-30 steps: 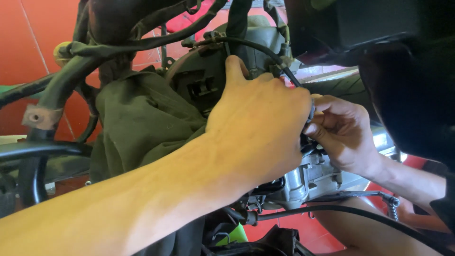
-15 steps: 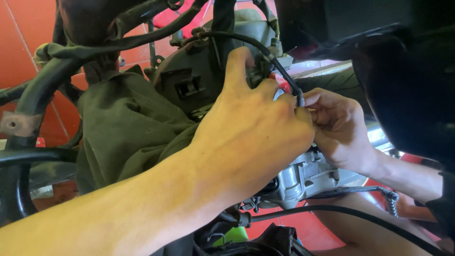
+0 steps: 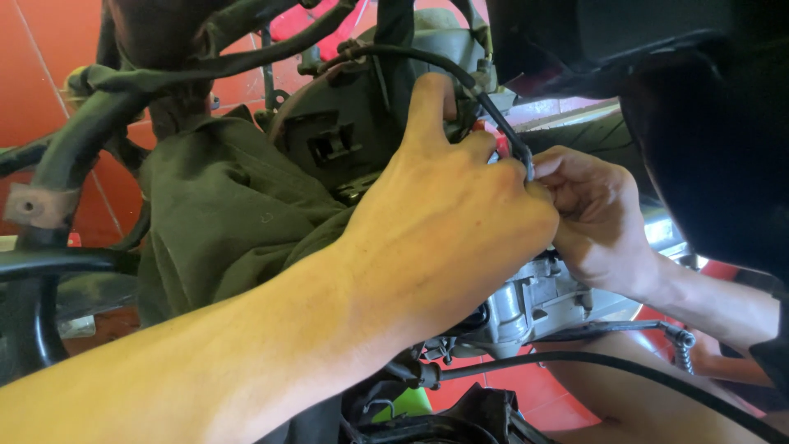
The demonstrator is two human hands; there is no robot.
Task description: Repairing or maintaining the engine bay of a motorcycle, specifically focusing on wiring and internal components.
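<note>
Frame tube (image 3: 49, 263): black, at the far left, well apart from both hands; not part of the work.
Green cloth (image 3: 222, 222): draped over the machine's left side, just beside the left forearm; judged best kept clear of the fingers so it cannot snag the hose.
Dark housing (image 3: 345, 131): round grey-black cover behind the left thumb; the thumb tip rests against it, which seems a useful brace.
Left hand (image 3: 444, 230): reaches in from lower left, fingers curled shut around the black hose where it bends down, knuckles toward the camera. What the fingertips do behind the knuckles is hidden.
Black hose (image 3: 460, 74): the thing being worked; it arches over the top of the housing and drops between the two hands, above the engine casing.
Red part (image 3: 497, 141): small, peeking out just above the left knuckles, touching the hose; its kind cannot be told.
Right hand (image 3: 596, 214): comes in from the right, fingers pinched together on the hose's lower end, touching the left hand.
Silver engine casing (image 3: 534, 300): just below both hands.
Doing it well: judged to call for one hand steadying the hose while the other works the end in short, straight moves, avoiding any kink at the bend.
Thin black cable (image 3: 608, 366): runs below, apart from the hands.
</note>
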